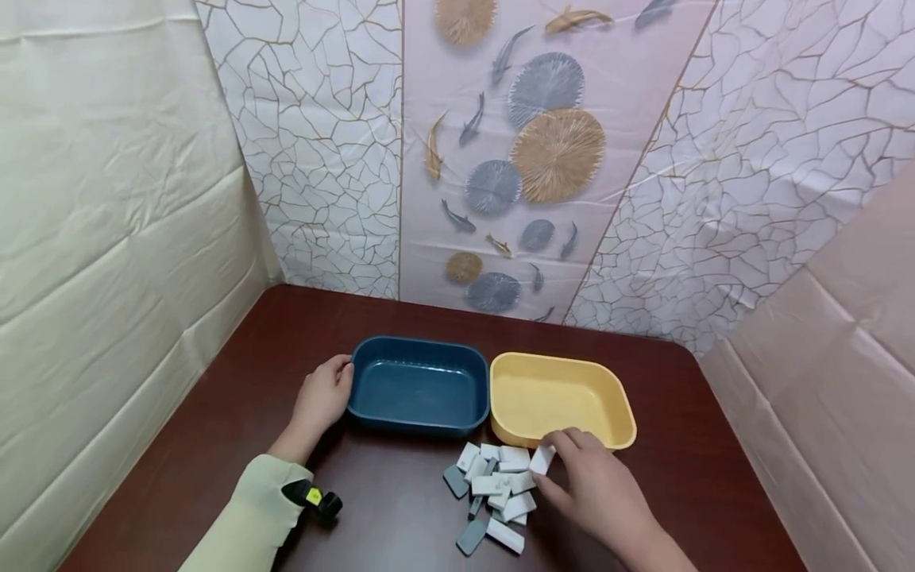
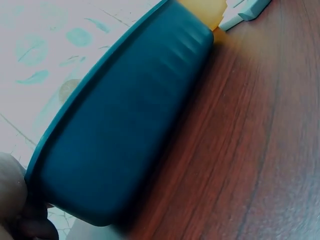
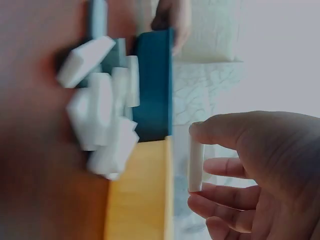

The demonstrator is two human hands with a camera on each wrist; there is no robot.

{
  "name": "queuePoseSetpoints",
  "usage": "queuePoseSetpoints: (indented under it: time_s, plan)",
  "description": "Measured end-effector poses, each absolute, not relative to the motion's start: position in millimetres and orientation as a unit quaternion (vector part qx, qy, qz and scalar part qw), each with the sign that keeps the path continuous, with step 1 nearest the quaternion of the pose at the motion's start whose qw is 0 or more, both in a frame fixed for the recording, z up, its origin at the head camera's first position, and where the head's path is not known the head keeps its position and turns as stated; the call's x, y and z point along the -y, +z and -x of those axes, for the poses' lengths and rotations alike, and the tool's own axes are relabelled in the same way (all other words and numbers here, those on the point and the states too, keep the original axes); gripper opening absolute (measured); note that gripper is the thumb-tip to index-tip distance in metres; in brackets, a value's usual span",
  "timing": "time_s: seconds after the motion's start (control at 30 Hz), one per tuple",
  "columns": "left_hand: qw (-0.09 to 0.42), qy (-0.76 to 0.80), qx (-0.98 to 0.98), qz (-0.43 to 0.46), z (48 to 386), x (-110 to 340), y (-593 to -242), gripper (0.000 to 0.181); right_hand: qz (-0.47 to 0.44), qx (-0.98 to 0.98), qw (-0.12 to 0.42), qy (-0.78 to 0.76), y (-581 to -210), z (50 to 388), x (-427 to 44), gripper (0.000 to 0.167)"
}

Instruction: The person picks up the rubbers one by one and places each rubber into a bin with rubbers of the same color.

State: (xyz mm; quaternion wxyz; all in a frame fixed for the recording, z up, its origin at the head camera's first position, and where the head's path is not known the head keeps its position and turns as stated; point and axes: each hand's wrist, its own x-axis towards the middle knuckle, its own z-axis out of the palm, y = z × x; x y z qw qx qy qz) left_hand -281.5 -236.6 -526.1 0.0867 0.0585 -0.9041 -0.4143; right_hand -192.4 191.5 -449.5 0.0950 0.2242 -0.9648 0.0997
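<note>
The right hand (image 1: pixel 599 486) pinched a white block (image 1: pixel 542 459) between its thumb and fingers, the block's long narrow edge facing the right wrist camera and its body raised clear of the other pieces. Just to the left of that grip lay a loose heap of white blocks (image 1: pixel 488 485), several resting across one another at odd angles. Grey pieces (image 1: pixel 471 538) lay among and beside them, one at the heap's far left and one at its near side, with a slim dark piece (image 1: pixel 475 507) between. Right beyond the pinched block stood the yellow bin (image 1: pixel 550 397), its near rim close behind the fingertips; whether the block overhung that rim could not be told. Farther left and beyond the grip, side by side with the yellow bin, was the blue bin (image 1: pixel 422 389), its inside bare. At the blue bin's far end from the grip, the left hand (image 1: pixel 325 397) held the rim with bent fingers. A pale sleeve (image 1: pixel 250 492) and a black wrist device (image 1: pixel 318 499) followed behind that hand. Under everything spread the dark red-brown table (image 1: pixel 386 500), and well past both bins hung a fish-patterned cloth (image 1: pixel 486 238).
</note>
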Motion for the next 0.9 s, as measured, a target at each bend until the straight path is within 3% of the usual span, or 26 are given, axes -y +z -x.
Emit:
queuePoseSetpoints:
  time_s: [0.23, 0.5, 0.9]
  plan:
    - [0.081, -0.386, 0.916, -0.08, 282.0, 234.0, -511.0, 0.042, -0.261, 0.952, 0.125, 0.102, -424.3, 209.0, -172.0, 0.043]
    - [0.101, -0.378, 0.918, -0.066, 265.5, 234.5, -503.5, 0.046, -0.3, 0.942, 0.105, 0.103, -411.4, 231.6, -129.3, 0.042]
    - [0.082, -0.382, 0.92, -0.04, 257.9, 232.9, -492.1, 0.049, -0.338, 0.926, 0.041, 0.163, -415.9, 299.5, -53.4, 0.037]
